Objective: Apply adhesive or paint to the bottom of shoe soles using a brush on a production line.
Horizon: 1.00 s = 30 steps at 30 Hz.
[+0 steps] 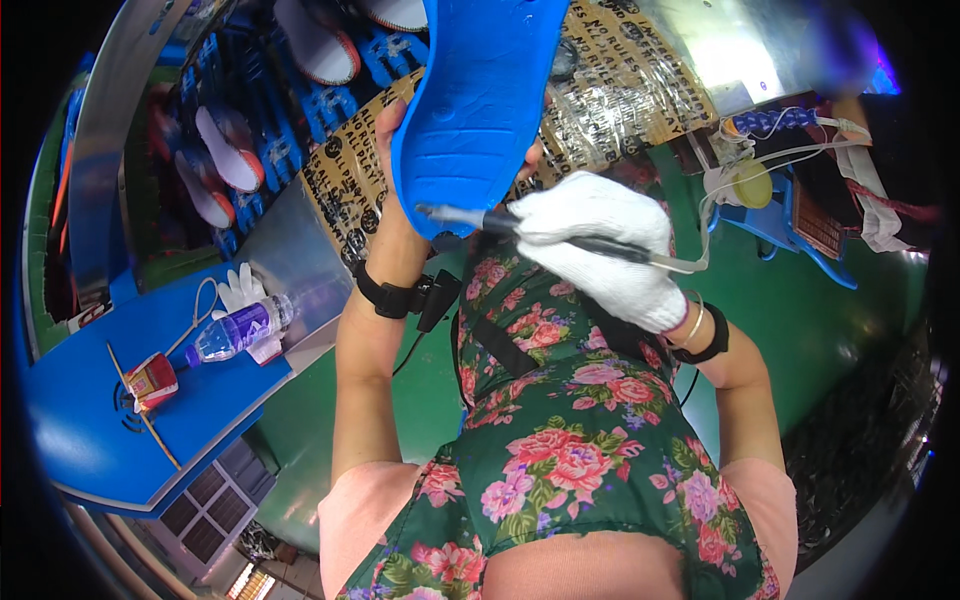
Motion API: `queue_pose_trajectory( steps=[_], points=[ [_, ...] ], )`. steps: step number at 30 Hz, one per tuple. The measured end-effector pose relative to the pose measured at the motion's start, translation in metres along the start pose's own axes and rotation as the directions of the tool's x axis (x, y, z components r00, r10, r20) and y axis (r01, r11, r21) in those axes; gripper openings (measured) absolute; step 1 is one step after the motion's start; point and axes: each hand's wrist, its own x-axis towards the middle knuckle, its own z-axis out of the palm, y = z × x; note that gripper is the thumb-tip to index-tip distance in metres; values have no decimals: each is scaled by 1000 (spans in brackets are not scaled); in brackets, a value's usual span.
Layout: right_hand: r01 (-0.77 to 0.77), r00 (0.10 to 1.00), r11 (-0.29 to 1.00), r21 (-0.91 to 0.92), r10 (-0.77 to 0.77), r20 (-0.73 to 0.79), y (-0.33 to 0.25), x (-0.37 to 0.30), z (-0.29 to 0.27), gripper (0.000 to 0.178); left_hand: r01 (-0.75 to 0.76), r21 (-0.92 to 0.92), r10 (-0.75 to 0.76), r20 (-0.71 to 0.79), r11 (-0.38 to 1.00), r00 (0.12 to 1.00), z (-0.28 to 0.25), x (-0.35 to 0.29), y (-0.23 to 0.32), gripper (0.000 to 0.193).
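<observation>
A bright blue, foot-shaped piece with a grooved face, like a shoe last or sole mould [480, 110], is held up before me at the top of the head view. My bare left hand [388, 140] grips it from behind and beneath, so most of the fingers are hidden. A white knitted glove covers my right hand [605, 235], which is closed round a slim dark-handled brush [470, 216]. A pale hose [685, 265] trails from the handle's rear. The brush's tip lies over the near end of the blue piece; contact cannot be made out.
Taped brown wrapping [345, 175] covers the surface behind the blue piece. Shoes [228, 150] sit on blue racks at left. A blue table [80, 400] holds a bottle [240, 330], white glove [240, 288] and red packet [152, 382]. Rightward stands a blue stool [765, 230].
</observation>
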Motion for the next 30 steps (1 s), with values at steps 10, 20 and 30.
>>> queue_pose_trajectory(
  steps=[10,20,30],
  points=[
    [151,988,963,-223,-139,65,3,50,-47,16,-175,-268,119,-215,947,969,0,-14,-34,99],
    [507,859,639,-578,-433,275,7,49,-31,25,-239,-413,94,-342,879,935,2,-23,-38,90],
    [-148,951,753,641,286,-117,-6,16,-76,14,-395,-13,395,50,919,917,67,-48,7,126]
  ],
)
